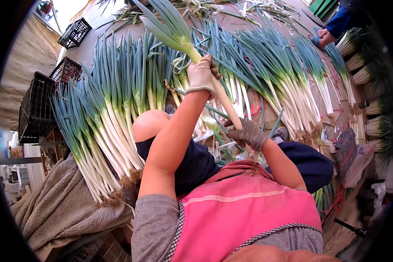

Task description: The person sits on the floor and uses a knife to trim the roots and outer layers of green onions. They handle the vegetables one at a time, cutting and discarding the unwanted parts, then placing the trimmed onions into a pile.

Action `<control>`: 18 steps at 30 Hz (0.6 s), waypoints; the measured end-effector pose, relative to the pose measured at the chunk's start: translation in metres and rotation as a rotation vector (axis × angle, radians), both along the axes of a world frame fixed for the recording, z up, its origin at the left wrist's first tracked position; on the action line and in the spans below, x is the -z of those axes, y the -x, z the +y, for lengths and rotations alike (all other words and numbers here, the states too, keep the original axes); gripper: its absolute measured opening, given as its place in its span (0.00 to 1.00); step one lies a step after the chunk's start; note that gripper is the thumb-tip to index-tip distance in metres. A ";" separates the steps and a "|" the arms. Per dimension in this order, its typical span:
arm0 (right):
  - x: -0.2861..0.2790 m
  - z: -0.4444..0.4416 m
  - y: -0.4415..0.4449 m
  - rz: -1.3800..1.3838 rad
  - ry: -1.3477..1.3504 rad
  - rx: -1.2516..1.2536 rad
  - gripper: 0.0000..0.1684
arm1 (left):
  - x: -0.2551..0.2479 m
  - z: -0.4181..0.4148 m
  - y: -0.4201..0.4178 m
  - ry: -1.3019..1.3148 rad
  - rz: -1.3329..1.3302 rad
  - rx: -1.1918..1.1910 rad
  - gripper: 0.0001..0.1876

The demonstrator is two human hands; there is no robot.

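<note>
My left hand, in a light knit glove with dark fingers, grips a large green onion by its pale stalk. Its green leaves point up and away from me, and its white lower end slants down towards my right hand. That hand wears a soiled grey-brown glove and has its fingers curled at the stalk's lower end. Whether they grip it is hidden. Beneath my hands lie loose leaves and pale peelings. Trimmed green onions with brown roots lie in a row at my left.
More green onions lie at the right, with bundled ones beyond. Black plastic crates stand at the left. Leaf scraps and red ties litter the far floor. Another person's sandalled feet are at the upper right.
</note>
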State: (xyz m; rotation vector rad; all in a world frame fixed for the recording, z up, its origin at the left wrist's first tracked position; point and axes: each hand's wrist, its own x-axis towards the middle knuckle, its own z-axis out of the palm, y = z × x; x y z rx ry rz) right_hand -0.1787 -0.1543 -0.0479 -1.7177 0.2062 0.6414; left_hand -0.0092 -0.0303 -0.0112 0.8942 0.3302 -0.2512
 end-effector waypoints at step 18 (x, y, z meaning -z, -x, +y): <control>0.034 -0.018 0.069 -0.204 -0.335 0.439 0.26 | -0.022 0.012 -0.002 0.099 -0.059 -0.043 0.05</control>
